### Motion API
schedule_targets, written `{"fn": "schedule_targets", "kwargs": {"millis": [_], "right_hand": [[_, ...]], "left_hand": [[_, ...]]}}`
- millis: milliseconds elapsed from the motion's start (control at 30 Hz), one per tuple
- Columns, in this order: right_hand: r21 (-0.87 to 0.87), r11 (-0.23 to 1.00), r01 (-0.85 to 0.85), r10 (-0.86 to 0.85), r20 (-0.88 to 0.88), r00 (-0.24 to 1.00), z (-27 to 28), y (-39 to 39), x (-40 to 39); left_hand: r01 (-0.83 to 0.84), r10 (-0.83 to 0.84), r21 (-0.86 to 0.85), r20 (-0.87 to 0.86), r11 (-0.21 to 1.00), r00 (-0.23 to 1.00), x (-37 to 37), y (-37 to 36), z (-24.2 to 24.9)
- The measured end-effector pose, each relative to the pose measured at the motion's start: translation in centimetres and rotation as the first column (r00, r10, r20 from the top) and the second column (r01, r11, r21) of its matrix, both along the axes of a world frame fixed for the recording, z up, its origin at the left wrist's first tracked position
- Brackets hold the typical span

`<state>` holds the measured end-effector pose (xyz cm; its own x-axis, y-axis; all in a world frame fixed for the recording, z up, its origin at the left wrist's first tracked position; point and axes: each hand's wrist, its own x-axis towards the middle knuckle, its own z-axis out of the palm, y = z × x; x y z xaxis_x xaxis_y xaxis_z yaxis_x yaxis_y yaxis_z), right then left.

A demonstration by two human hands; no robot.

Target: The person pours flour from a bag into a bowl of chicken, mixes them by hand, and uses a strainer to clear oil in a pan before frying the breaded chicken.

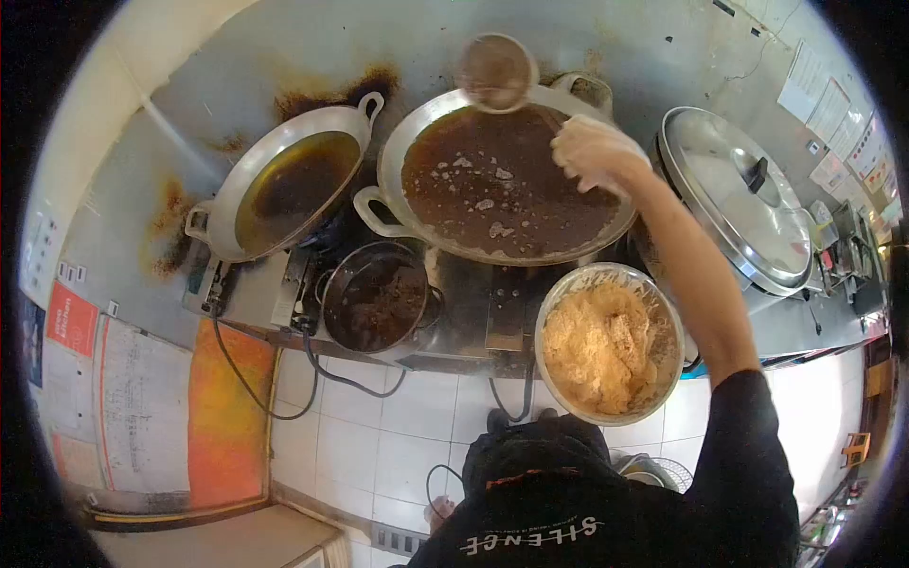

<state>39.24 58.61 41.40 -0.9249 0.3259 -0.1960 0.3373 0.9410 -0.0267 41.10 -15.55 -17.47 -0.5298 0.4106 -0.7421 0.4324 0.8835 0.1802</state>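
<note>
My right hand (594, 154), in a clear plastic glove, is closed above the right side of a large two-handled wok (393, 161). It appears to grip the handle of a ladle (496, 74), whose round, blurred head hangs over the wok's far rim; the handle is hard to make out. Dark brown oil (483, 180) with pale foam patches fills the wok. Closer to my body, a metal bowl (674, 352) holds pieces coated in pale flour (601, 346). My left hand (440, 514) hangs low beside my body, its fingers too small and partly hidden to read.
A second wok (227, 222) with dark oil stands at the left. Nearer sits a small dark pot (346, 331) of brown liquid. A large lidded pan (724, 161) is at the right. Cables (355, 381) hang over the counter's front edge towards the tiled floor (417, 417).
</note>
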Motion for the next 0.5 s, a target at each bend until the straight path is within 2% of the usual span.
{"fn": "schedule_targets", "kwargs": {"millis": [33,67,100,200,300,333,367,400,433,500], "right_hand": [[0.552,0.746,-0.373,0.098,0.463,0.881,1.3,1.3,0.0],[0.533,0.840,-0.102,-0.028,0.231,0.973,0.6,3.1,0.5],[0.446,0.880,0.165,-0.183,-0.001,0.983,-0.9,5.1,1.2],[0.243,0.801,0.546,-0.504,-0.217,0.836,-6.3,12.1,2.5],[0.285,0.788,0.546,-0.589,0.093,0.802,-6.4,11.5,2.8],[0.397,0.900,0.179,-0.340,0.383,0.859,-6.3,11.6,2.3],[0.377,0.900,-0.220,-0.094,0.660,0.746,-6.1,11.5,1.9],[0.230,0.786,-0.574,0.101,0.868,0.485,-6.1,11.4,1.4],[0.115,0.727,-0.677,0.291,0.842,0.455,-6.3,11.4,1.1],[-0.073,0.528,-0.846,0.621,0.713,0.326,-5.9,11.4,0.6]], "left_hand": [[-0.009,0.009,0.019,0.011,1.000,1.000,0.2,0.5,0.2],[-0.020,0.019,0.036,0.019,0.999,1.000,0.4,1.0,0.3],[-0.030,0.028,0.053,0.024,0.998,0.999,0.6,1.6,0.4],[-0.055,0.052,0.090,0.030,0.994,0.998,0.2,4.1,0.7],[-0.076,0.072,0.109,0.037,0.991,0.997,0.2,5.1,0.3],[-0.080,0.076,0.116,0.039,0.990,0.996,0.5,5.2,0.1],[-0.088,0.083,0.121,0.045,0.989,0.996,0.2,5.4,0.4],[-0.094,0.089,0.126,0.047,0.988,0.995,0.1,5.7,0.8],[-0.102,0.096,0.127,0.048,0.987,0.994,0.0,5.9,1.2],[-0.112,0.106,0.133,0.052,0.985,0.993,-0.1,6.2,1.2]]}}
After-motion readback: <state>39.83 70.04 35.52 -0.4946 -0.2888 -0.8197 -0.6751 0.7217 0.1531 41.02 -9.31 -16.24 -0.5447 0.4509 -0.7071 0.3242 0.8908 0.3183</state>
